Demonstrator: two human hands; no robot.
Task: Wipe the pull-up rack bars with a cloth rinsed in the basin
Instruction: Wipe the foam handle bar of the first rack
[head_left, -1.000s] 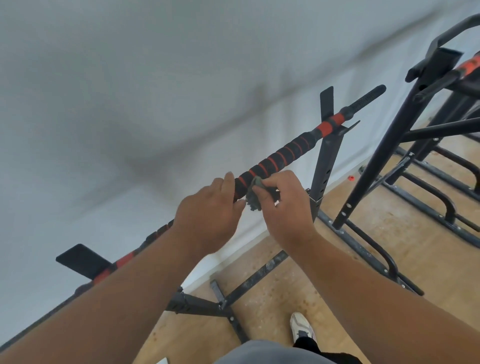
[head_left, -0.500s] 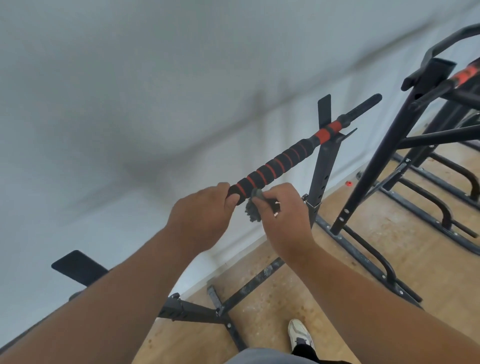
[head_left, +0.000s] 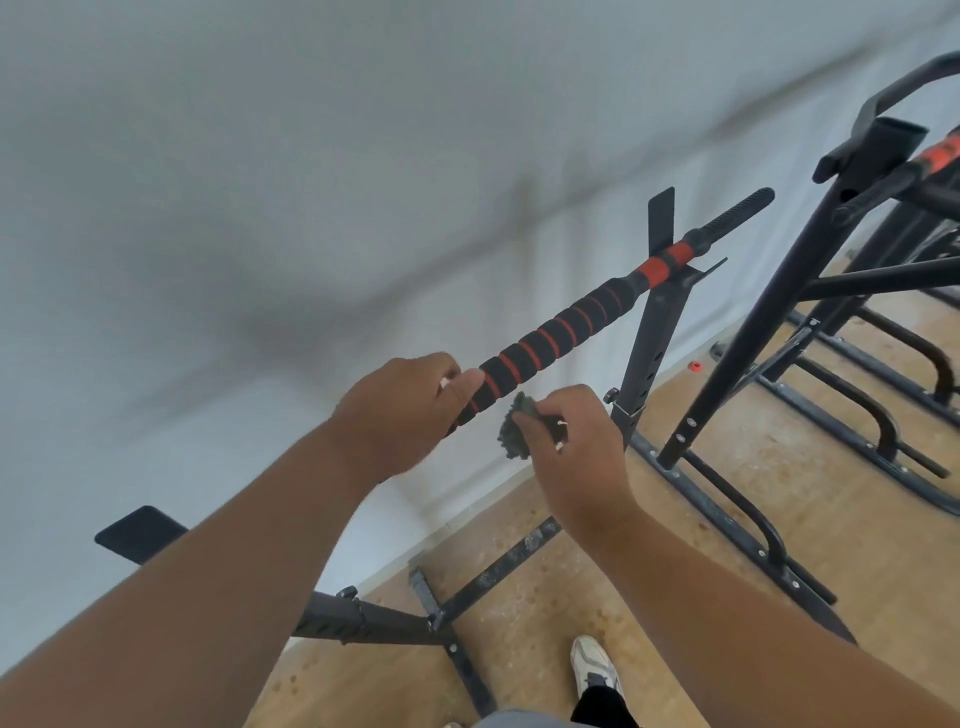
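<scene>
While my left hand (head_left: 400, 415) is gripping and hiding the ribbed black-and-red foam bar (head_left: 550, 338), my right hand (head_left: 571, 441) is pinching a crumpled dark cloth (head_left: 514, 434) just below it, apart.

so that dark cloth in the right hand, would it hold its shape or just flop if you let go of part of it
Probably floppy: the cloth is bunched and crumpled where the right hand pinches it, with a ragged edge hanging below the fingers. It looks light, since a pinch alone carries it. Its nubbly surface suggests it would grip the foam-wrapped bar rather than slide.
</scene>
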